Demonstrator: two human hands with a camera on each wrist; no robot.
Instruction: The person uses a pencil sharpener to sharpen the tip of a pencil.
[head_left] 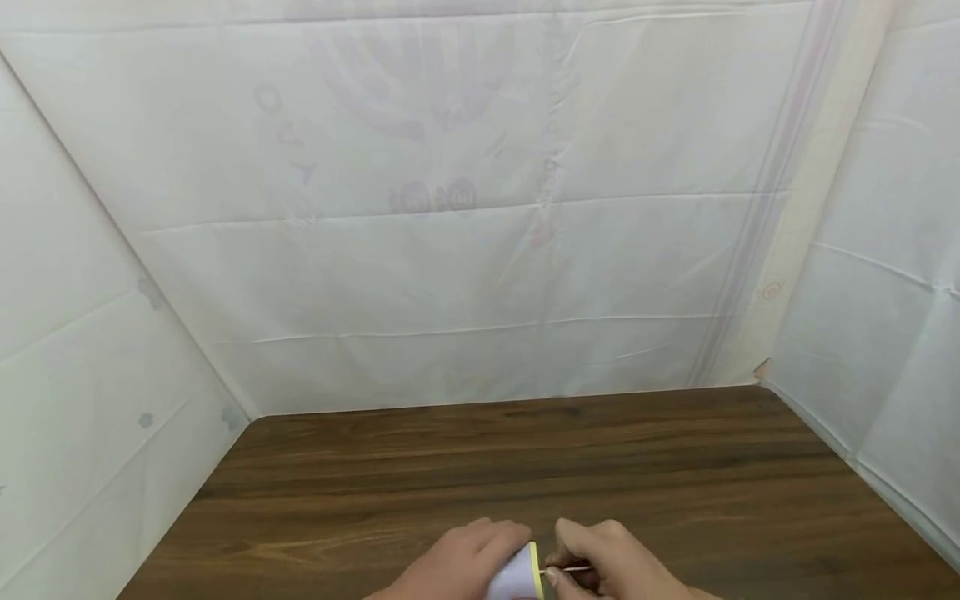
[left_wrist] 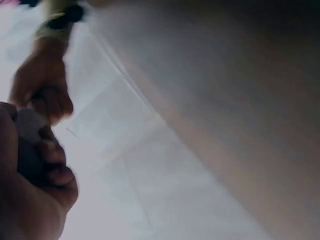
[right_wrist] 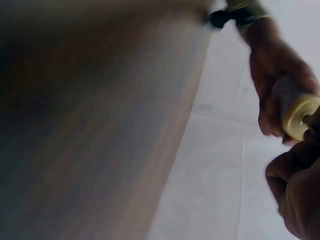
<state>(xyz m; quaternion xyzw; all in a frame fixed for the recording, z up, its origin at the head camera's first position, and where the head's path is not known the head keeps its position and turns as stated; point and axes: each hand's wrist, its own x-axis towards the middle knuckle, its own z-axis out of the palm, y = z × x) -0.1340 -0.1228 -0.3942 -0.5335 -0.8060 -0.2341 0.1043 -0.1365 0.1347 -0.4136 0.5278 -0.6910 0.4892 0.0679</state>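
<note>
At the bottom of the head view, my left hand (head_left: 472,558) grips a lavender cylinder (head_left: 512,578) with a yellow end, which looks like a thread spool. My right hand (head_left: 611,558) is just right of it, pinching a thin light stick (head_left: 577,569) that points at the yellow end. In the right wrist view that yellow end (right_wrist: 299,116) shows a central hole, where the stick's tip appears to meet it; how deep it goes is hidden. Fingers wrap the cylinder (left_wrist: 31,160) in the dim left wrist view.
Both hands are over the near edge of a dark wood-grain table (head_left: 450,475). White sheeting (head_left: 450,275) stands behind it, with more on the left side (head_left: 90,400) and right side (head_left: 885,333). The wrist views are dark and blurred.
</note>
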